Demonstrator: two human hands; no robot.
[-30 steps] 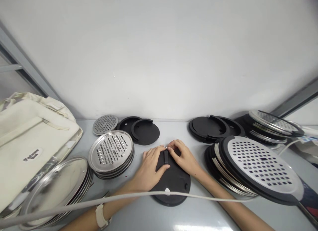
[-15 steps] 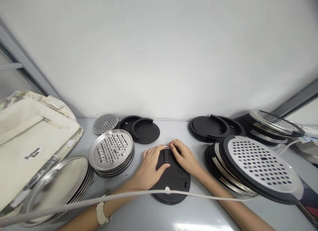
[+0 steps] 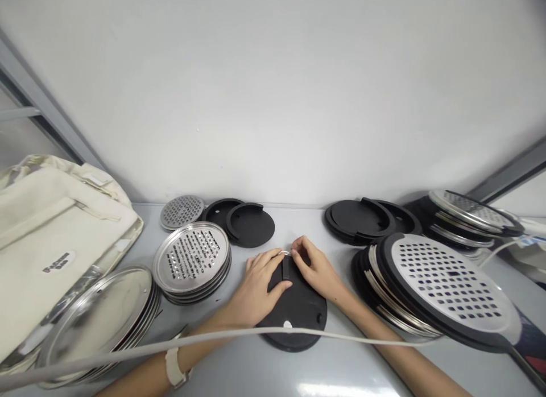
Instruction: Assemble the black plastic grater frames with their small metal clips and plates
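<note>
A round black plastic disc (image 3: 294, 323) lies on the grey table in front of me, with a raised bar near its far edge and a white dot near its close edge. My left hand (image 3: 260, 283) grips the disc's left side, its thumb beside the bar and its fingertips at the far edge. At that edge sits a thin metal wire piece (image 3: 285, 252), small and partly hidden by fingertips. My right hand (image 3: 313, 269) is closed in a pinch at the wire's right end, the palm side resting over the disc's right part.
Stacked metal grater plates (image 3: 191, 257) and plain metal plates (image 3: 106, 311) stand left, beside a cream bag (image 3: 55, 243). Black rings (image 3: 251, 225) and black holders (image 3: 358, 220) lie along the wall. Holders with perforated plates (image 3: 447, 277) are piled right. A white cable (image 3: 222, 333) crosses the foreground.
My right fingers have shifted slightly at the wire's right end, the knuckles rising a little. The left hand and the disc stay in place.
</note>
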